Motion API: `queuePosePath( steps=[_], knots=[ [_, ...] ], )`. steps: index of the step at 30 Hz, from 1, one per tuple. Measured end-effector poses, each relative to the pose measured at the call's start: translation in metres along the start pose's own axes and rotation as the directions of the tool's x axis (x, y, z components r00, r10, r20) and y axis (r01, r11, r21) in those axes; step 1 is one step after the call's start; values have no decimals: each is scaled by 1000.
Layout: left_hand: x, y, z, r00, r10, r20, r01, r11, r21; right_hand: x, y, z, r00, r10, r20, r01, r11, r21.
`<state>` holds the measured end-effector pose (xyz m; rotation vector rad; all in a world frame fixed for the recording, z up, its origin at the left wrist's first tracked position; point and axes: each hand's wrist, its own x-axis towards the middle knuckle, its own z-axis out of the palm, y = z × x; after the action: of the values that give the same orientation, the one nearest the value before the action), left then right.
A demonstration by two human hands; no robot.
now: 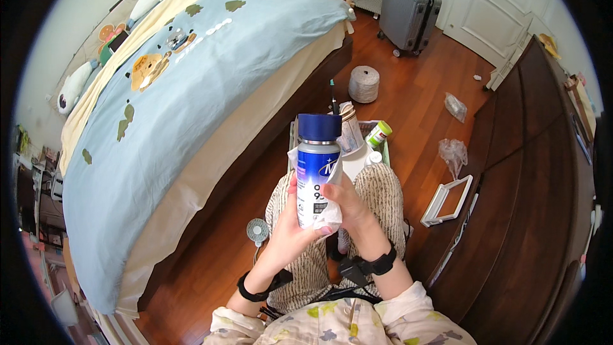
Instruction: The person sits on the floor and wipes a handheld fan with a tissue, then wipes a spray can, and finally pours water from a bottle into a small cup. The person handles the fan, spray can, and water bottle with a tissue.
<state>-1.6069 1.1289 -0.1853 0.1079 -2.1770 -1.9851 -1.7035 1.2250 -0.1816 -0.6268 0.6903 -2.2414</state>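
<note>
An aerosol-style can [311, 158] in blue and white, with a dark blue cap, stands upright between my two hands above my lap. My left hand [294, 230] grips its lower left side and base. Against its right side, my right hand [352, 199] presses a crumpled white tissue [330, 213]. The tissue wraps partly around the can, and some of its edge shows at the upper left too. The can bears writing. Its back is hidden from me.
Beyond my knees, a tray [387, 153] holds a white tub [352, 132], a green-and-white bottle [378, 134] and a white-capped bottle [373, 158]. A twine spool [364, 85] and a suitcase [407, 14] stand farther off. The bed [206, 76] flanks my left, dark wooden furniture [498, 201] my right.
</note>
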Motion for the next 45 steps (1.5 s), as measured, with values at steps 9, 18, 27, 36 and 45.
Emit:
queuePosePath(
  steps=[9, 18, 27, 36, 45],
  knots=[
    [22, 66, -58, 834, 544, 90, -488, 651, 581, 14, -24, -12, 835, 544, 87, -395, 701, -594],
    [12, 79, -55, 827, -134, 546, -520, 186, 834, 11, -23, -5, 580, 786, 214, -293, 447, -845],
    [4, 64, -85, 873, -390, 292, -4, 594, 805, -37, -27, -24, 892, 74, 445, 450, -77, -889],
    [-10, 17, -59, 627, -670, 396, 725, 689, 16, -22, 10, 8, 830, 40, 557, 527, -385, -758],
    [-31, 84, -53, 982, -175, 66, 98, 782, 615, -18, -30, -23, 862, 54, -503, -137, 982, -131]
  ],
)
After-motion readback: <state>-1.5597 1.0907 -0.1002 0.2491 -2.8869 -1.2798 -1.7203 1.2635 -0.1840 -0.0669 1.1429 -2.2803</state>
